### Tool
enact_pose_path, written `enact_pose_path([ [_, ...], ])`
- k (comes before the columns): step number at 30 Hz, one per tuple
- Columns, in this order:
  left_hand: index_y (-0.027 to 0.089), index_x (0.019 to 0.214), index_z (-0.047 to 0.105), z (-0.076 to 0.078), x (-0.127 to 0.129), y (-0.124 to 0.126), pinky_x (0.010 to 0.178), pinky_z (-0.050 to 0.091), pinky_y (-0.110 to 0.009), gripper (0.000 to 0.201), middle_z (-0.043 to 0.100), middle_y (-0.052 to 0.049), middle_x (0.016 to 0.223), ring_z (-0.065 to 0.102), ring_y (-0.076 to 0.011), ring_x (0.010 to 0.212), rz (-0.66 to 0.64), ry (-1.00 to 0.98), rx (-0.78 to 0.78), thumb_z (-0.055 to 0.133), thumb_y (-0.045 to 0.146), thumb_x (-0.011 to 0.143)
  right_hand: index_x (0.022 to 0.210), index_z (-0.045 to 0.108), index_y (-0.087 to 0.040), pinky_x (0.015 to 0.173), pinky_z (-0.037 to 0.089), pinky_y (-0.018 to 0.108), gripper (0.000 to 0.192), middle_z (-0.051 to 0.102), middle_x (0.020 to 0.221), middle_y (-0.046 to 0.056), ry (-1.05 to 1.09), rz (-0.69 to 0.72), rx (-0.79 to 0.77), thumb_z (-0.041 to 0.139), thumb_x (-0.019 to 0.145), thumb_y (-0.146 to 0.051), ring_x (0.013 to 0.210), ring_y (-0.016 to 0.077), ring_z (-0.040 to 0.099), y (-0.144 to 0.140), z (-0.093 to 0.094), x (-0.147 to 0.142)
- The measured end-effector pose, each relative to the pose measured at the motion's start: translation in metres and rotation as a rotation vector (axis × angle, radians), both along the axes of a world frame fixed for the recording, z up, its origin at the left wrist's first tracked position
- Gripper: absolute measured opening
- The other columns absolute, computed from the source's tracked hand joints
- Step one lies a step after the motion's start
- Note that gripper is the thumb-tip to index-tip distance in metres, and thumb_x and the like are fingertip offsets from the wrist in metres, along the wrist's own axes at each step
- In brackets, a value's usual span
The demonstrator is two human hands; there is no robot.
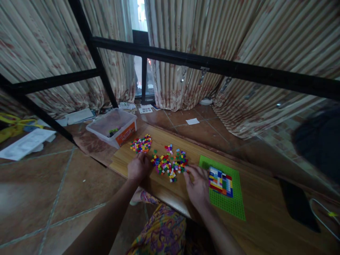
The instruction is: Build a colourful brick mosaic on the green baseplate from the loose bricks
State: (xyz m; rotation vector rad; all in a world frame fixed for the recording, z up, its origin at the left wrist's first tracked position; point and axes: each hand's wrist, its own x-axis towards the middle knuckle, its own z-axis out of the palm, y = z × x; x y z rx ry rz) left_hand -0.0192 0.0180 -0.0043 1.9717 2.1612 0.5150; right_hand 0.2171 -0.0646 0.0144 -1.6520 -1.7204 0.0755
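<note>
- Nearest, a long, light-brown wooden bench; I have both hands over it.
- Right hand: fingers loosely bent, thumb apart, tips at the right edge of the scattered multicoloured plastic bricks. Cannot tell whether a brick is pinched.
- Left hand: fingers curled inward, just below a tighter heap of small multicoloured bricks; contents hidden, hold cannot be told.
- Right of the right hand, a bright-green studded baseplate bears a flat, multicoloured brick panel.
- Step, my judgement: sorting or picking loose bricks. Next move calls for a fine fingertip pinch, neighbours undisturbed.
- Farther, a clear plastic box with an orange label.
</note>
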Motion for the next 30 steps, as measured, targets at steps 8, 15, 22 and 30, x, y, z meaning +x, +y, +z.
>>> enact_pose_path([
  [8, 0.024, 0.104, 0.059, -0.002, 0.0, 0.0, 0.063, 0.038, -0.027, 0.025, 0.067, -0.004, 0.104, 0.063, -0.0187, 0.088, 0.014, -0.016, -0.016, 0.039, 0.031, 0.091, 0.098, 0.067, -0.024, 0.087, 0.04, 0.036, 0.017, 0.064, 0.099, 0.005, -0.008, 0.142, -0.114, 0.055, 0.087, -0.022, 0.098, 0.022, 0.05, 0.013, -0.011, -0.041],
  [15, 0.025, 0.103, 0.059, -0.002, -0.001, 0.0, 0.064, 0.039, -0.026, 0.024, 0.066, -0.004, 0.104, 0.063, -0.0178, 0.086, 0.006, -0.048, -0.02, 0.039, 0.031, 0.091, 0.097, 0.067, -0.023, 0.087, 0.039, 0.037, 0.016, 0.064, 0.099, 0.005, -0.037, 0.115, -0.127, 0.056, 0.086, -0.02, 0.097, 0.0221, 0.05, 0.015, -0.013, -0.04],
  [22, 0.023, 0.098, 0.059, 0.002, 0.0, -0.002, 0.061, 0.036, -0.026, 0.023, 0.067, -0.004, 0.099, 0.063, -0.0185, 0.087, -0.005, -0.037, -0.019, 0.042, 0.037, 0.09, 0.097, 0.068, -0.023, 0.086, 0.038, 0.035, 0.017, 0.066, 0.098, 0.005, -0.044, 0.127, -0.125, 0.055, 0.086, -0.02, 0.096, 0.0217, 0.051, 0.028, -0.007, -0.041],
  [30, 0.023, 0.096, 0.06, 0.007, 0.001, -0.002, 0.062, 0.037, -0.025, 0.028, 0.066, -0.003, 0.097, 0.063, -0.0182, 0.087, 0.003, -0.035, -0.036, 0.048, 0.046, 0.087, 0.097, 0.068, -0.026, 0.086, 0.037, 0.037, 0.016, 0.062, 0.094, 0.005, -0.081, 0.205, -0.129, 0.055, 0.087, -0.022, 0.096, 0.0227, 0.049, 0.048, -0.009, -0.062],
])
